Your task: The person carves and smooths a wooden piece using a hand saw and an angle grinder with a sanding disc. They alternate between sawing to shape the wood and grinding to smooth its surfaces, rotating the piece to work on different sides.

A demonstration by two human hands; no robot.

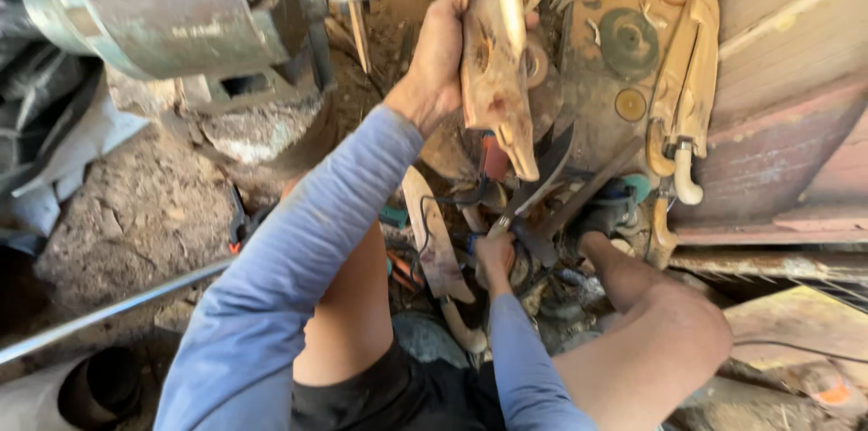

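Below the grey machine [172, 10], over the dusty floor [136, 214], the left hand [440, 56] reaches forward, clamped on an upright carved wood piece [495, 60], while the right hand [494, 255], low between the knees, grips a blade [533, 187] among cluttered tools.

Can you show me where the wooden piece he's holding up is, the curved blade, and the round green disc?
wooden piece [493, 78], head view, on its carved middle.
curved blade [550, 169], head view, on the dark flat.
round green disc [629, 42], head view, on its face.
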